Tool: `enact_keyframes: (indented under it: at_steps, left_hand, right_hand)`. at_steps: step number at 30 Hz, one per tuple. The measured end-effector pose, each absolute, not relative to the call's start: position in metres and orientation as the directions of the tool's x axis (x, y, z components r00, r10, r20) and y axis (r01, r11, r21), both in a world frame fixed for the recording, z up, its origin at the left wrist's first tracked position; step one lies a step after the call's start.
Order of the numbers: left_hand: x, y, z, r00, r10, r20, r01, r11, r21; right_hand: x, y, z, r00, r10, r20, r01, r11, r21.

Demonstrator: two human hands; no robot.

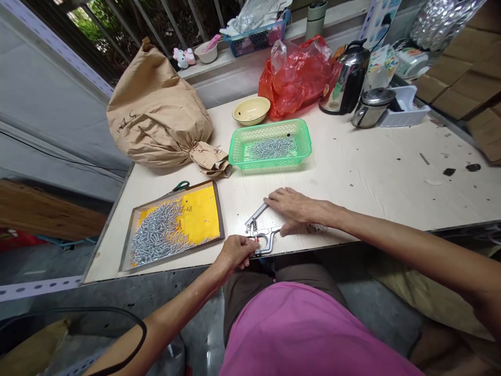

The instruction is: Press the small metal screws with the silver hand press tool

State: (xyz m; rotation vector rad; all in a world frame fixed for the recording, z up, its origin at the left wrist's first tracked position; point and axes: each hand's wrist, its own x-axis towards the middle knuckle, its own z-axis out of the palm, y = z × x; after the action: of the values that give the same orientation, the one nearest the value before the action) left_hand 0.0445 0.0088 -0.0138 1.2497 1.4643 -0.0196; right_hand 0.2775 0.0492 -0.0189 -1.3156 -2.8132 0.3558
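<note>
A metal hand press tool (260, 230) with two handles lies at the near edge of the white table (371, 172). My right hand (295, 209) rests over its handles, fingers wrapped round them. My left hand (237, 251) pinches something small at the tool's jaw; I cannot make out what. To the left lies a flat tray (203, 209) with a yellow bottom and a heap of small metal parts (158, 235). Beyond the tool stands a green plastic basket (270, 144) with more metal parts inside.
A stuffed brown paper sack (156, 112) sits at the back left. A yellow bowl (251, 110), a red plastic bag (297, 75), a steel kettle (346, 78) and a steel pot (371, 107) stand along the back. Green-handled scissors (180, 186) lie behind the tray.
</note>
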Motion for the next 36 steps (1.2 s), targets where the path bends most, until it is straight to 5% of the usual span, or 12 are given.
enact_keyframes:
  at_steps: [12, 16, 18, 20, 28, 36]
  left_hand:
    - [0.035, -0.004, -0.014, 0.225, 0.696, -0.682, 0.662, 0.404, 0.632]
    - [0.043, -0.010, -0.003, 0.346, 0.902, -0.258, 0.794, -0.135, 0.593]
    - [0.054, -0.008, -0.002, 0.507, 0.861, -0.039, 0.769, -0.431, 0.473]
    - [0.068, -0.001, -0.006, 0.631, 0.775, 0.038, 0.715, -0.600, 0.360]
    - [0.093, 0.040, -0.012, 0.789, 0.600, -0.134, 0.614, -0.758, 0.220]
    - [0.099, 0.032, -0.013, 0.725, 0.673, -0.150, 0.688, -0.718, 0.103]
  right_hand:
    - [0.276, 0.018, 0.004, -0.576, 0.811, -0.105, 0.802, 0.536, -0.263]
    - [0.274, 0.010, 0.005, -0.543, 0.835, -0.092, 0.819, 0.502, -0.278]
    - [0.272, 0.010, -0.001, -0.532, 0.842, -0.084, 0.825, 0.494, -0.273]
    - [0.270, 0.009, -0.008, -0.529, 0.846, -0.068, 0.827, 0.496, -0.264]
    - [0.273, -0.001, -0.008, -0.464, 0.880, -0.098, 0.874, 0.438, -0.210]
    - [0.266, 0.005, -0.009, -0.435, 0.888, -0.147, 0.896, 0.410, -0.172]
